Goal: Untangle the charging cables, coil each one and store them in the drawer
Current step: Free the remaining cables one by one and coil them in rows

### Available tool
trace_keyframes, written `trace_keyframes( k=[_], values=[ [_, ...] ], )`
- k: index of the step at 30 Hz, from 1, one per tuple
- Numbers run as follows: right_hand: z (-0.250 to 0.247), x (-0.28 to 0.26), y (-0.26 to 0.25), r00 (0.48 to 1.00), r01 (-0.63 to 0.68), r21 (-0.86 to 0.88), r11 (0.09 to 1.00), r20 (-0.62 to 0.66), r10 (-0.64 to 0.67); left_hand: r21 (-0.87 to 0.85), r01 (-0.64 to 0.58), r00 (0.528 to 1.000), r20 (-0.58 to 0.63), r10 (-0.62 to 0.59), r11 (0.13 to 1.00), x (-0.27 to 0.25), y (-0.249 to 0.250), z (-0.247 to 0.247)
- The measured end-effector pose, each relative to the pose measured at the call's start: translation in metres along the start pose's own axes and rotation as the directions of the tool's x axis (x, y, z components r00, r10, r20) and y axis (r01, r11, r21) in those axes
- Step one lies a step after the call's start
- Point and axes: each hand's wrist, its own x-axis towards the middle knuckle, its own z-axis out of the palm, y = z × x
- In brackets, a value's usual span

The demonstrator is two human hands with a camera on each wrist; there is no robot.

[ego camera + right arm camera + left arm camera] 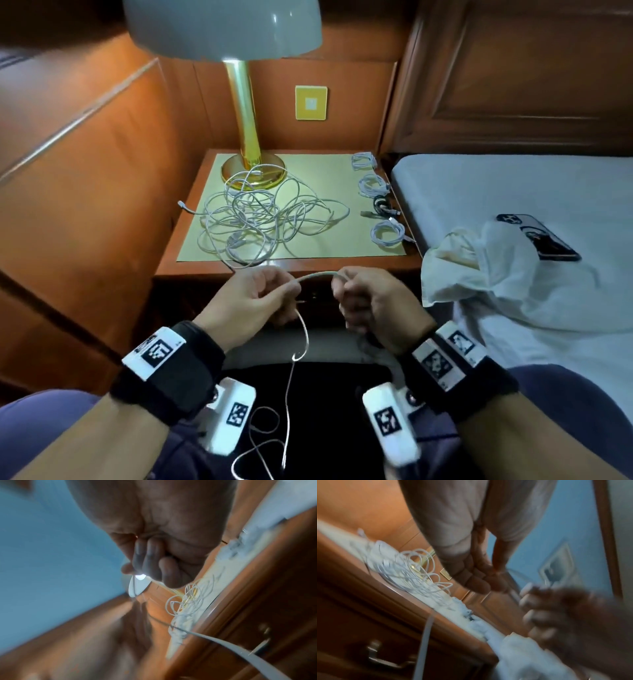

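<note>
A heap of tangled white cables (260,214) (412,573) (190,600) lies on the nightstand's pale mat (322,171) in front of the lamp base. Several coiled cables (387,233) line the mat's right edge. In front of the nightstand both hands hold one white cable (317,275). My left hand (270,294) (477,580) pinches it at one side and my right hand (356,298) (154,563) grips it at the other, a short arc between them. Its loose length (289,387) hangs down to my lap. The drawer handle (385,657) sits below the top.
A gold lamp (243,113) with a white shade stands at the back of the nightstand (191,270). The bed (513,185) adjoins on the right, with a crumpled white cloth (486,274) and a phone (537,236) on it. Wood panelling closes in the left side.
</note>
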Motion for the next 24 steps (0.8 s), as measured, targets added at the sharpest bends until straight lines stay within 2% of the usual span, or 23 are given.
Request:
trace_keyframes(
  k=[2, 4, 6, 9, 10, 12, 13, 14, 15, 16, 17, 18, 19, 21, 24],
  values=[
    [-0.009, 0.0, -0.013, 0.999, -0.027, 0.274, 0.961, 0.025, 0.021, 0.331, -0.024, 0.999, 0.047, 0.009, 0.943, 0.004, -0.012, -0.002],
    [-0.024, 0.002, -0.022, 0.998, 0.008, 0.476, 0.88, -0.054, 0.02, 0.394, -0.039, 0.999, 0.002, 0.041, 0.918, 0.008, -0.019, -0.004],
    [-0.04, 0.004, -0.03, 0.983, 0.105, 0.594, 0.797, -0.185, 0.009, 0.37, -0.051, 0.993, -0.085, 0.088, 0.928, 0.012, -0.019, -0.005],
    [-0.054, 0.004, -0.036, 0.945, 0.229, 0.641, 0.732, -0.327, -0.009, 0.084, -0.002, 0.986, -0.165, 0.016, 0.996, 0.015, -0.021, -0.001],
    [-0.054, 0.004, -0.035, 0.937, 0.253, 0.616, 0.746, -0.349, -0.029, 0.083, 0.003, 0.984, -0.18, 0.012, 0.997, 0.015, -0.024, 0.001],
    [-0.046, 0.002, -0.03, 0.934, 0.27, 0.452, 0.85, -0.338, -0.117, 0.312, -0.048, 0.97, -0.211, 0.119, 0.949, 0.013, -0.03, 0.007],
    [-0.041, 0.002, -0.024, 0.929, 0.276, 0.249, 0.928, -0.318, -0.191, 0.429, -0.096, 0.961, -0.194, 0.195, 0.898, 0.01, -0.031, 0.01],
    [-0.036, 0.002, -0.017, 0.92, 0.277, -0.066, 0.959, -0.271, -0.284, 0.52, -0.168, 0.95, -0.141, 0.278, 0.838, 0.008, -0.031, 0.014],
    [-0.033, 0.001, -0.009, 0.913, 0.264, -0.403, 0.876, -0.189, -0.362, 0.572, -0.247, 0.936, -0.067, 0.345, 0.782, 0.006, -0.03, 0.018],
    [-0.03, 0.002, -0.001, 0.915, 0.248, -0.642, 0.725, -0.089, -0.392, 0.578, -0.326, 0.919, 0.008, 0.395, 0.748, 0.004, -0.029, 0.021],
    [-0.029, 0.003, 0.007, 0.927, 0.237, -0.763, 0.602, -0.007, -0.375, 0.562, -0.389, 0.901, 0.066, 0.429, 0.73, 0.002, -0.026, 0.024],
    [-0.027, 0.002, 0.011, 0.946, 0.217, -0.806, 0.55, 0.036, -0.321, 0.544, -0.437, 0.882, 0.103, 0.459, 0.717, 0.0, -0.023, 0.025],
    [-0.025, 0.002, 0.014, 0.967, 0.191, -0.802, 0.566, 0.053, -0.251, 0.53, -0.47, 0.865, 0.114, 0.489, 0.706, 0.0, -0.019, 0.025],
    [-0.018, 0.001, 0.014, 0.987, 0.15, -0.74, 0.656, 0.069, -0.148, 0.516, -0.49, 0.843, 0.073, 0.534, 0.703, -0.001, -0.016, 0.021],
    [-0.007, -0.001, 0.004, 0.993, 0.101, -0.547, 0.831, 0.11, -0.048, 0.46, -0.496, 0.848, 0.076, 0.524, 0.736, -0.001, -0.016, 0.015]
  ],
)
